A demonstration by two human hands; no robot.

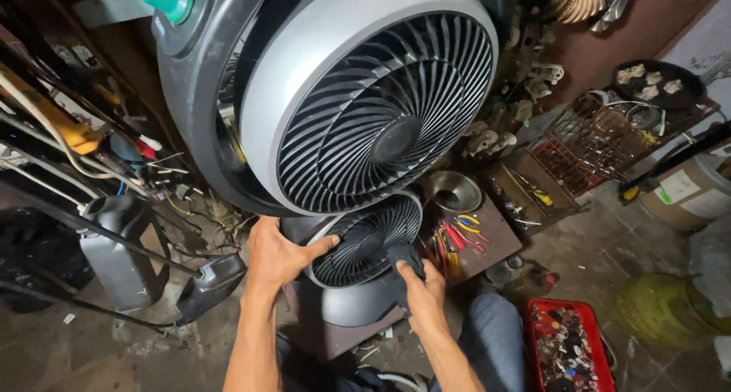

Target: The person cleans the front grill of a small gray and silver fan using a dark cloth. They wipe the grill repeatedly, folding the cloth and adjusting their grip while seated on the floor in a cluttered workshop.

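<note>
Fan point(365, 240) grille facing upward-right, left hand point(278, 256) steadying, right hand point(422, 289) wiping

**Plastic, cloth and worn metal around the fans**

The large fan point(365, 102) has a smooth, satin silver plastic ring and a matt black ribbed plastic grille. The smaller fan point(365, 240) below it shows the same finish. The right hand point(422, 289) presses a dark, soft-looking cloth point(402, 259) to that grille; the left hand point(278, 255) lies on its rim. Right of them sits a shiny metal funnel point(454, 192). The near red tray point(567, 346) looks like glossy plastic. The floor point(594, 247) is rough, stained concrete.
</note>
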